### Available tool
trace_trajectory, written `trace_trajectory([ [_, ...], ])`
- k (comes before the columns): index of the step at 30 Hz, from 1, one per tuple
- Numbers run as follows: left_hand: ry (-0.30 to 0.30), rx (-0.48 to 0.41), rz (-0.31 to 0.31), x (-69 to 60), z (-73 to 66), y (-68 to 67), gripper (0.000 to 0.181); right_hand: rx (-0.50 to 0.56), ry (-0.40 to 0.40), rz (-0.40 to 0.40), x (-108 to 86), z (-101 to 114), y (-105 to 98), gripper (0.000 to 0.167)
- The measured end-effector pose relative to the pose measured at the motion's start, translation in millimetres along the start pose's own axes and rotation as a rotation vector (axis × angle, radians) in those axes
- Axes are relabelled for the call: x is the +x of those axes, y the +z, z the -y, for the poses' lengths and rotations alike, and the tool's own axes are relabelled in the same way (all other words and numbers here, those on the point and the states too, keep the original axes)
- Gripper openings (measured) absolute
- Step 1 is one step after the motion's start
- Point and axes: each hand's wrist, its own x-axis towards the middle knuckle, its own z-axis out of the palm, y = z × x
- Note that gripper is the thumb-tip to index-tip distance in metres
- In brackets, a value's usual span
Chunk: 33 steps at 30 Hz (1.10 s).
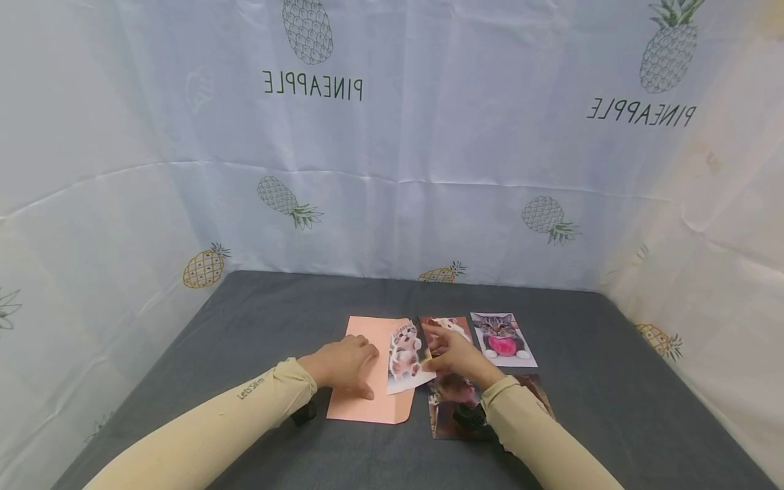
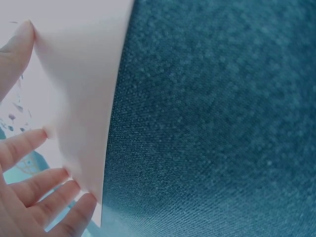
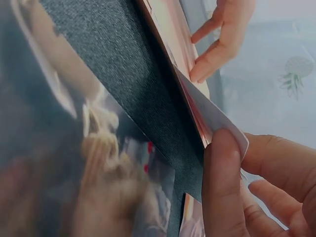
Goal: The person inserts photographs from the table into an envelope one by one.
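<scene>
A pale pink envelope (image 1: pixel 371 410) lies on the dark cloth, and my left hand (image 1: pixel 346 364) rests on it with fingers spread. In the left wrist view the fingertips and thumb touch the envelope's pale surface (image 2: pixel 81 94). My right hand (image 1: pixel 459 357) pinches the right edge of a kitten picture card (image 1: pixel 404 354) between thumb and fingers. That card is tilted over the envelope's right side. Up close in the right wrist view, the card's corner (image 3: pixel 215 116) sits between thumb and forefinger. Whether its far end is inside the envelope, I cannot tell.
A cat card with a pink round shape (image 1: pixel 503 346) lies to the right. Another animal card (image 1: pixel 450 323) is partly behind my right hand. A larger dark glossy picture (image 1: pixel 444 422) lies beneath my right wrist. A pineapple-print curtain (image 1: pixel 392 224) stands behind the table.
</scene>
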Motion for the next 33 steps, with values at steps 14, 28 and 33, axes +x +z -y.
trace_trajectory([
  [14, 0.019, -0.009, -0.01, 0.3, 3.3, 0.4, 0.07, -0.028, -0.001, -0.035, -0.1, 1.3, 8.7, 0.078],
  [28, 0.005, 0.0, -0.011, 0.7, 2.1, 0.4, 0.07, -0.058, 0.012, -0.05, -3.6, 10.6, 20.0, 0.077],
  [33, 0.007, 0.005, -0.007, 1.3, 2.2, 0.7, 0.07, -0.028, -0.003, -0.023, -5.0, 10.3, 21.5, 0.059],
])
